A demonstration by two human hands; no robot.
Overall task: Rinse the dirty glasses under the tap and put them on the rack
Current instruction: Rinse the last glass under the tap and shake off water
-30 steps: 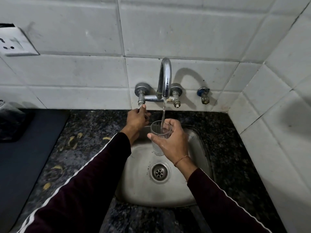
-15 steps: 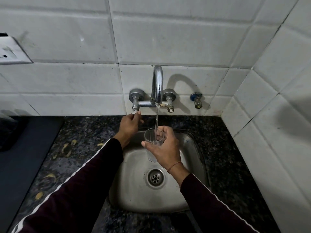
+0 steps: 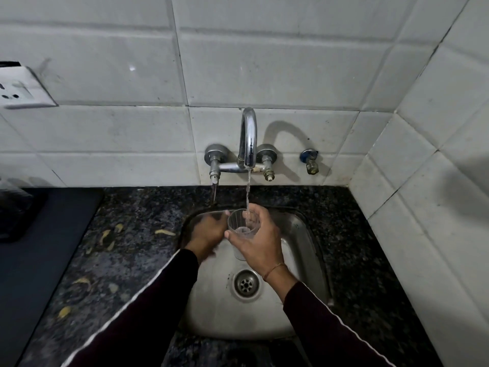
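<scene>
Holding the glass (image 3: 241,225) upright under the tap (image 3: 248,136), the right hand (image 3: 260,241) wraps its fingers and thumb round the wall, mouth up so the thin stream falls straight inside. The glass sits at frame centre, above the sink (image 3: 304,234), so spill drains there and not onto the counter (image 3: 127,260). The left hand (image 3: 209,230) is just left of the glass, low over the sink's rim; it is blurred, and whether its grip is clenched or released I cannot tell, though it seems to hold nothing. My guess is that it is placed to help turn or rub the glass. No rack shows in the frame. A socket (image 3: 18,88) sits at the upper left on the tiles.
</scene>
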